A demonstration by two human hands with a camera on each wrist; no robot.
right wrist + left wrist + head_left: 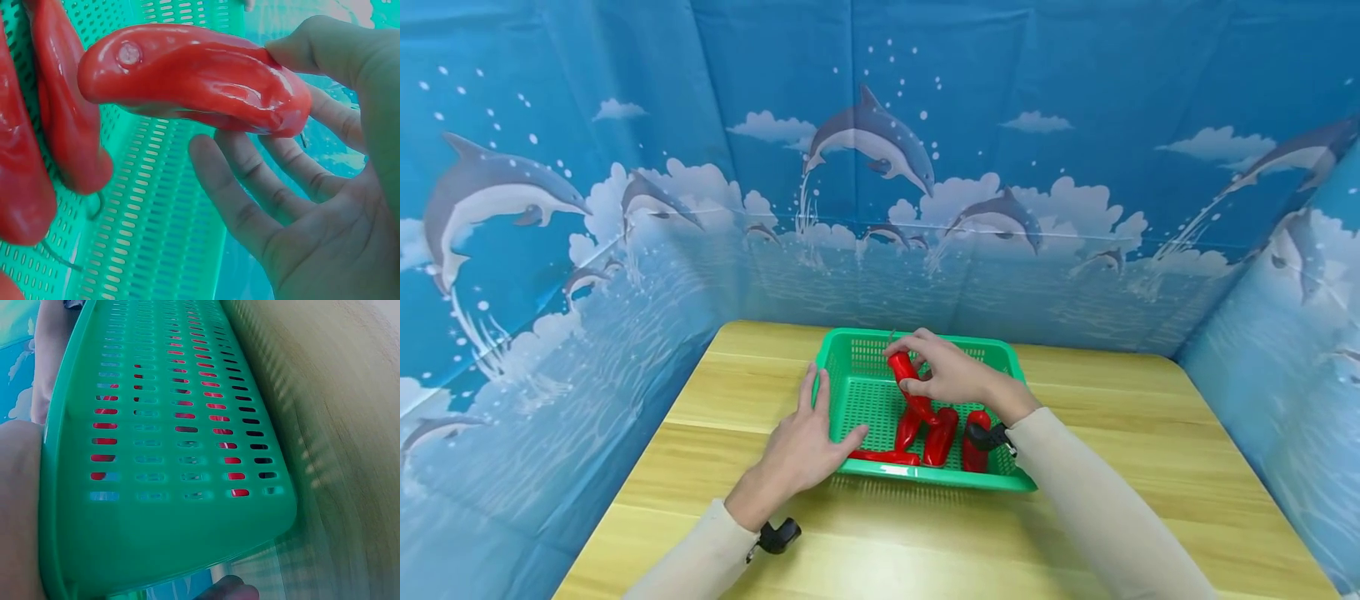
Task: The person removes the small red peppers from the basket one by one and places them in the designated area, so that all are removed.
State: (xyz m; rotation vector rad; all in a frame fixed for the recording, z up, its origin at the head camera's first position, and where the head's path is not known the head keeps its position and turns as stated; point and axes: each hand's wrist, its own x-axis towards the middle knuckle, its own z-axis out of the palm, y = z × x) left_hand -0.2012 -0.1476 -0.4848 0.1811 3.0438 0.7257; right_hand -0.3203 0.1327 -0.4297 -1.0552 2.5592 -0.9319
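A glossy red pepper (907,385) with a thin stem is held over the basket by my right hand (951,372). In the right wrist view, the thumb lies on one side of this pepper (194,75) and the fingers on the other. My left hand (801,446) holds the near left corner of the green plastic basket (925,474), thumb over the rim and fingers along the left side. Several other red peppers lie in the basket's near part, including one long pepper (887,457) along the front wall and another pepper (976,454) near the right wrist.
The basket stands on a wood-grain table (700,467), near its back edge. Behind and beside the table hangs a blue dolphin-print curtain (880,250). Each wrist wears a small black camera, such as the left wrist camera (780,536).
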